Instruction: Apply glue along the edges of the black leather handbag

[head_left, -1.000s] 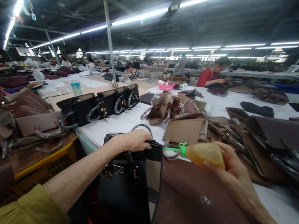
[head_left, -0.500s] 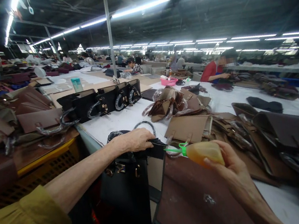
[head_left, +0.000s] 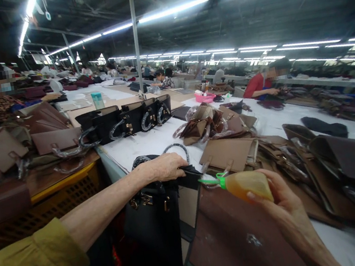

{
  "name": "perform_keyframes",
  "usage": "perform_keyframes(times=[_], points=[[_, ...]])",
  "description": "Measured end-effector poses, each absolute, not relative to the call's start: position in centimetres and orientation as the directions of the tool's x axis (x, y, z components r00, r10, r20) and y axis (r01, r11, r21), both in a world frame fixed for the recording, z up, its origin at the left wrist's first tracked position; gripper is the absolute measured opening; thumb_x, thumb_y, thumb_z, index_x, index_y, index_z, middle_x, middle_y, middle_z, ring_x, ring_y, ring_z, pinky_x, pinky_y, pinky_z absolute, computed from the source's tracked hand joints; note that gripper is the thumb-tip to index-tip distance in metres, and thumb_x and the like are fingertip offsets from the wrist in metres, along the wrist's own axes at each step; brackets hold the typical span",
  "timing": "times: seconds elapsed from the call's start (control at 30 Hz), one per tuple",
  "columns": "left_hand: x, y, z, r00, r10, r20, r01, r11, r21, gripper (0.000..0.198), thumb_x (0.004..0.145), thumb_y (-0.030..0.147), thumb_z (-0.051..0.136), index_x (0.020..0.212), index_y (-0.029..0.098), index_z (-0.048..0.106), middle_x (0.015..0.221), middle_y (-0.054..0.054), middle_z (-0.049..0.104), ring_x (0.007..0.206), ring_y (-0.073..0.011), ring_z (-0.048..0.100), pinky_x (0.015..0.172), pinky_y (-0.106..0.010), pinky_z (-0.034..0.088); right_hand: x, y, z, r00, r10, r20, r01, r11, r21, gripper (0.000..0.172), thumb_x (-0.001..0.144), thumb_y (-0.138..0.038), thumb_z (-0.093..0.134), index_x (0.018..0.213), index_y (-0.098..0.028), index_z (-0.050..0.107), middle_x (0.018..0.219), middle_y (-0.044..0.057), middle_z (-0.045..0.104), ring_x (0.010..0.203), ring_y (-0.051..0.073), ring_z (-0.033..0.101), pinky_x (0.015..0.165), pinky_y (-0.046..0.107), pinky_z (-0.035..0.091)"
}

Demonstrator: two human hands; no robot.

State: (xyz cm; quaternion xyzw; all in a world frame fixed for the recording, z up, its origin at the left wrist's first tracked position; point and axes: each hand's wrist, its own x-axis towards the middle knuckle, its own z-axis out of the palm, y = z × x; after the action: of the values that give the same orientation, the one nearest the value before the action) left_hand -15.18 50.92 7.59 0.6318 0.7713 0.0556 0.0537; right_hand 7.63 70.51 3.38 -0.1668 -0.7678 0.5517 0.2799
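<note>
A black handbag [head_left: 156, 229] with gold fittings and plastic-wrapped handles stands in front of me. My left hand [head_left: 166, 167] is closed on the black upper edge [head_left: 192, 171] of this bag. In my right hand [head_left: 278, 193] lies a squeeze bottle [head_left: 245, 185] of amber liquid, gripped by its base. Its thin green nozzle [head_left: 210, 181] points left, with the tip at or very near that black edge; whether they touch I cannot tell. Below the bottle spreads a brown leather-like panel [head_left: 227, 229].
Several black handbags [head_left: 127, 118] stand in a row on the white table [head_left: 125, 148]. Brown bags and parts [head_left: 228, 154] are piled right. A yellow crate [head_left: 67, 187] stands left under more bags. Beyond are a pink basket [head_left: 204, 97] and a co-worker's red sleeve [head_left: 253, 86].
The whole view has shifted slightly, so everything appears a little farther right. Both hands keep their holds, and the nozzle stays by the black edge.
</note>
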Motion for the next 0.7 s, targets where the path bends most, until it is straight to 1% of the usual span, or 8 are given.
perform_keyframes(times=[0.13, 0.23, 0.33, 0.47, 0.57, 0.7], points=[[-15.37, 50.82, 7.6, -0.185, 0.983, -0.021, 0.972, 0.186, 0.143, 0.01, 0.083, 0.025, 0.054, 0.08, 0.018, 0.06, 0.076, -0.002, 0.061, 0.075, -0.0178, 0.057, 0.061, -0.024, 0.038, 7.12, 70.34, 3.56, -0.76, 0.588, 0.276, -0.088, 0.327, -0.941, 0.058, 0.068, -0.046, 0.074, 0.112, -0.022, 0.047, 0.096, 0.004, 0.061, 0.081, 0.023, 0.058, 0.068, 0.026, 0.048], [-15.29, 50.76, 7.53, -0.19, 0.982, -0.023, 0.975, 0.191, 0.111, 0.012, 0.084, 0.025, 0.053, 0.082, 0.017, 0.061, 0.079, -0.004, 0.063, 0.077, -0.0186, 0.058, 0.063, -0.025, 0.039, 6.97, 70.24, 3.35, -0.768, 0.584, 0.263, -0.08, 0.319, -0.944, 0.058, 0.069, -0.048, 0.073, 0.113, -0.022, 0.047, 0.096, 0.005, 0.06, 0.082, 0.024, 0.058, 0.068, 0.027, 0.048], [-15.09, 50.72, 7.34, -0.195, 0.981, -0.005, 0.977, 0.195, 0.088, 0.011, 0.083, 0.025, 0.052, 0.083, 0.017, 0.061, 0.081, -0.005, 0.063, 0.079, -0.0196, 0.058, 0.064, -0.025, 0.04, 7.21, 70.15, 3.21, -0.761, 0.606, 0.23, -0.039, 0.311, -0.95, 0.058, 0.068, -0.049, 0.073, 0.111, -0.021, 0.047, 0.093, 0.005, 0.06, 0.08, 0.024, 0.058, 0.066, 0.028, 0.048], [-14.93, 50.73, 7.11, -0.188, 0.982, 0.001, 0.978, 0.187, 0.092, 0.011, 0.083, 0.025, 0.053, 0.083, 0.017, 0.061, 0.082, -0.005, 0.063, 0.08, -0.0202, 0.059, 0.066, -0.025, 0.041, 7.6, 70.1, 3.32, -0.79, 0.588, 0.173, -0.013, 0.267, -0.964, 0.057, 0.068, -0.048, 0.073, 0.112, -0.023, 0.047, 0.095, 0.005, 0.06, 0.082, 0.026, 0.059, 0.066, 0.03, 0.049], [-14.99, 50.75, 6.95, -0.195, 0.981, 0.0, 0.975, 0.194, 0.103, 0.01, 0.083, 0.026, 0.054, 0.083, 0.018, 0.06, 0.083, -0.005, 0.063, 0.081, -0.0204, 0.059, 0.066, -0.025, 0.041, 7.73, 70.09, 3.31, -0.793, 0.577, 0.194, -0.027, 0.285, -0.958, 0.058, 0.067, -0.047, 0.074, 0.112, -0.022, 0.047, 0.095, 0.004, 0.06, 0.083, 0.025, 0.059, 0.07, 0.03, 0.048], [-15.0, 50.69, 6.88, -0.207, 0.978, 0.009, 0.972, 0.205, 0.113, 0.01, 0.082, 0.026, 0.055, 0.084, 0.018, 0.061, 0.083, -0.005, 0.063, 0.082, -0.0204, 0.059, 0.067, -0.025, 0.041, 7.95, 69.84, 3.15, -0.802, 0.565, 0.194, -0.009, 0.313, -0.95, 0.058, 0.069, -0.047, 0.073, 0.113, -0.022, 0.046, 0.097, 0.005, 0.061, 0.085, 0.026, 0.06, 0.07, 0.03, 0.048]])
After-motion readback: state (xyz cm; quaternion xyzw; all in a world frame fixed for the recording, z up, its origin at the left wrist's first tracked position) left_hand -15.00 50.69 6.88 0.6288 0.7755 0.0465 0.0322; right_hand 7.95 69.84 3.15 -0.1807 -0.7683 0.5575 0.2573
